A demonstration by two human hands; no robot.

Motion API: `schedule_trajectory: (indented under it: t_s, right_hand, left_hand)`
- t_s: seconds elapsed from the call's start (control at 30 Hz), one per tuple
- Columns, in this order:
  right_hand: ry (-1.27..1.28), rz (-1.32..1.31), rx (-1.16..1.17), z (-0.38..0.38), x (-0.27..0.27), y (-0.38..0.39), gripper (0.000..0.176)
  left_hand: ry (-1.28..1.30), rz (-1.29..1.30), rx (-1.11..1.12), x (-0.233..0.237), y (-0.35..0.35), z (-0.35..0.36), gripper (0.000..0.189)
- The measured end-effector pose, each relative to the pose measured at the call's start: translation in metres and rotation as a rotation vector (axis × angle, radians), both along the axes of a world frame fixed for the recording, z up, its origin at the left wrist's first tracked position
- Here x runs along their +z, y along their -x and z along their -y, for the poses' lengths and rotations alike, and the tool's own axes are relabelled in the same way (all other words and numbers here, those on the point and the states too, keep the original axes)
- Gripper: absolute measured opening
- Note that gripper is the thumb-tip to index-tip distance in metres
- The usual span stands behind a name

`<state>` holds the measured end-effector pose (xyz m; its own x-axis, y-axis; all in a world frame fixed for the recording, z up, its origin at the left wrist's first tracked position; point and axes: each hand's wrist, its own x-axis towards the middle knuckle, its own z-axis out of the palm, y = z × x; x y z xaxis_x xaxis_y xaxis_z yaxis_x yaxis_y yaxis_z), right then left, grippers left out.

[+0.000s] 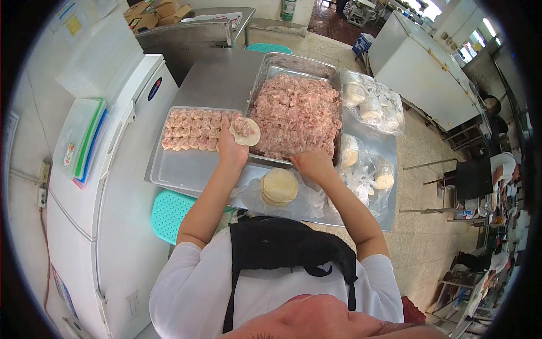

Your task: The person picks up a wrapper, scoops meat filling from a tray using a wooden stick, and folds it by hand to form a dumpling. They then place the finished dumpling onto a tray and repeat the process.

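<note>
Your left hand [231, 148] has its fingers closed on a round wrapper [253, 136], held face-up, apparently to keep its meat dab [243, 127] in place; your right hand [314, 164] meets the 6 o'clock edge of the meat pan [305, 66], finger closure cannot be told; wrapper stack [279, 185] at 6, dumpling tray [183, 169] between 8 and 9, seemingly for short reach.

Single head-worn camera, facing forward, down; both hands [312, 164] near.
</note>
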<state>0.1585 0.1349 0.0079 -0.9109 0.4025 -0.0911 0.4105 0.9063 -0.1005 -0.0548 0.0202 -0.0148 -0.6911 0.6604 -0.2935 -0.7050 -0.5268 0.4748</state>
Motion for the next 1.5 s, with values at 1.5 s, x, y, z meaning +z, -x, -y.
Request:
schedule_trajectory:
  t_s: [1.5]
  right_hand:
    - [0.574,-0.38,-0.109,0.012,0.131,-0.083,0.03]
  left_hand:
    - [0.043,-1.627,-0.422,0.081,-0.039,-0.015,0.049]
